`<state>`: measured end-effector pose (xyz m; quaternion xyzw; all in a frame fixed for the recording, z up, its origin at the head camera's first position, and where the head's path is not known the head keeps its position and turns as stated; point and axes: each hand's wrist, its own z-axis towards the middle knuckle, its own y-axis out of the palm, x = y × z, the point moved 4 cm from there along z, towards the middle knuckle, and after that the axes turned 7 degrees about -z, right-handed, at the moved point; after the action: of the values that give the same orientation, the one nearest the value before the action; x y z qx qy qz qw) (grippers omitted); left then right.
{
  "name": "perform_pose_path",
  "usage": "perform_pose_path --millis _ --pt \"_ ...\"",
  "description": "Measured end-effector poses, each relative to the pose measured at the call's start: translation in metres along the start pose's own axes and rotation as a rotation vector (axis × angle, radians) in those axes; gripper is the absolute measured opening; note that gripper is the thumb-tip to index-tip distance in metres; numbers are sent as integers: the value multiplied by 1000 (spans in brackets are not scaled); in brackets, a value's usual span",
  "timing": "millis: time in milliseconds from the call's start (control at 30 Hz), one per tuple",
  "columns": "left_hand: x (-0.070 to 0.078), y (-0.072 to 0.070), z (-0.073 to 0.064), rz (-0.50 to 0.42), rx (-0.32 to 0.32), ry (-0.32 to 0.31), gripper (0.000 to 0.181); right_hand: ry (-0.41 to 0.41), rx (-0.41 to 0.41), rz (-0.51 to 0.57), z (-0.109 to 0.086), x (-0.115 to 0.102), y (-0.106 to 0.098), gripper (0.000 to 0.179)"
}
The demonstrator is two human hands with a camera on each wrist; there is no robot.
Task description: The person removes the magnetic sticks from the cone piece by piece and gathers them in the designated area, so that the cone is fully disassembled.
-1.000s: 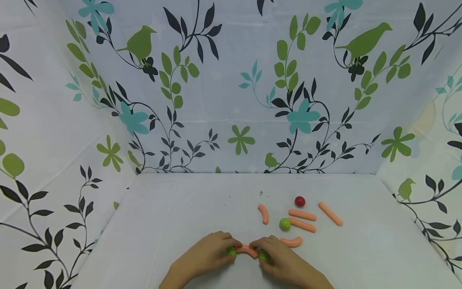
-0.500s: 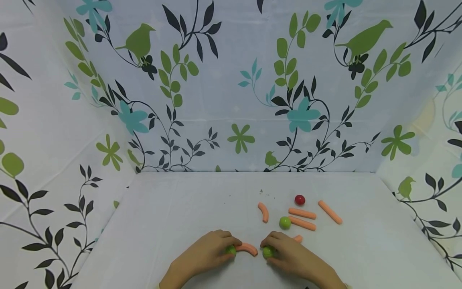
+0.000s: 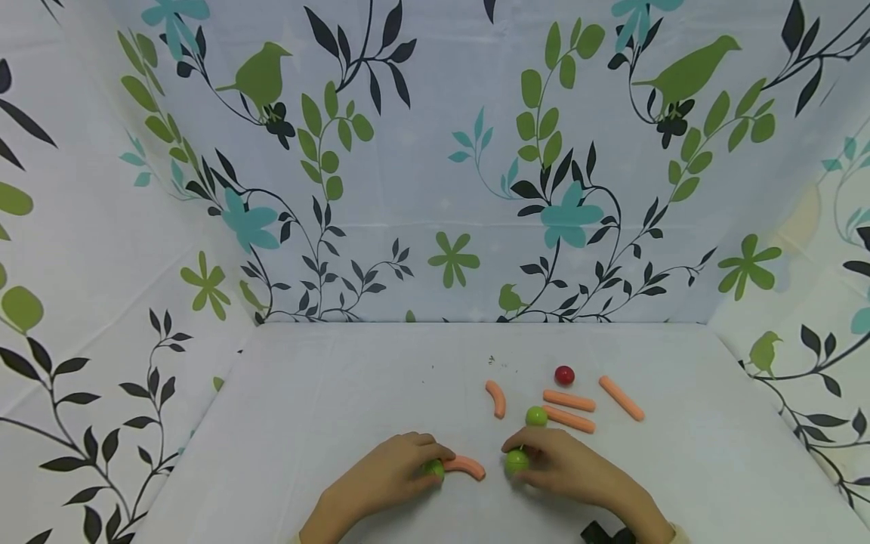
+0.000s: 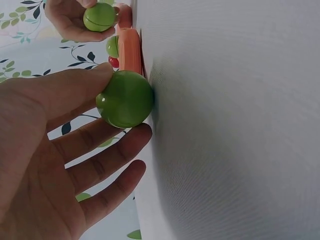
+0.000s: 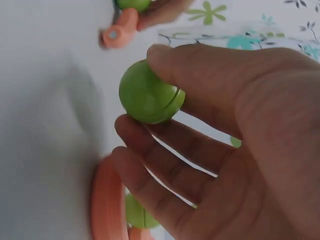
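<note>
My left hand [image 3: 390,476] pinches a green ball [image 4: 125,102] between thumb and fingers, low at the white tabletop. A curved orange stick [image 3: 466,466] reaches right from that ball, its near end right at the ball's side. In the right wrist view, the stick's free end [image 5: 114,34] shows a pale round tip. My right hand [image 3: 567,465] holds another green ball [image 5: 150,95] by thumb and fingertips, apart from the stick. A curved orange stick [image 5: 107,200], seen below this hand in the right wrist view, is hidden behind it in the head view.
Beyond my right hand lie a third green ball [image 3: 536,415], a red ball [image 3: 564,375] and a short curved orange stick [image 3: 496,399]. Several straight orange sticks [image 3: 569,400] lie around them. Patterned cloth [image 3: 421,181] walls the table [image 3: 326,393] at the back and sides.
My right hand has moved to the right with its green ball, away from the curved stick, and now covers the other curved stick. The left hand has barely moved.
</note>
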<state>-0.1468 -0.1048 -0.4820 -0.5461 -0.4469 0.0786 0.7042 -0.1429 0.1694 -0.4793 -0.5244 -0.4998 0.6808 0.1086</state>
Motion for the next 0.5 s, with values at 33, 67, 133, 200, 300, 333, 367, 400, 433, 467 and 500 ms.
perform_pose_path --millis 33,67,133,200,300,333,367,400,433,467,500 --pt "0 0 0 -5 -1 -3 27 -3 7 14 -1 1 -2 35" --pt "0 0 0 -7 0 -3 26 -5 13 35 -3 2 -5 35" --pt "-1 0 0 -10 0 -4 26 -2 24 68 -6 4 -11 35" --pt "-1 0 0 -15 0 -7 26 -13 40 92 -8 7 -18 35" --pt "-2 0 0 -17 1 -6 26 -4 66 122 -11 15 -28 37" --pt "-1 0 -1 -19 1 -6 27 -2 77 132 -12 18 -32 37" --pt "-1 0 -1 -20 2 -5 27 5 90 143 -13 21 -36 38" --pt "-1 -1 -1 -21 1 -5 27 10 102 151 -15 24 -39 38" --pt "-1 -1 -1 -23 -1 -5 27 20 118 154 -17 27 -44 37" --pt "-1 -1 -1 -23 -3 -5 28 29 136 159 -19 30 -48 37" --pt "-1 -1 -1 -23 -5 -5 28 32 157 157 -21 33 -52 36"
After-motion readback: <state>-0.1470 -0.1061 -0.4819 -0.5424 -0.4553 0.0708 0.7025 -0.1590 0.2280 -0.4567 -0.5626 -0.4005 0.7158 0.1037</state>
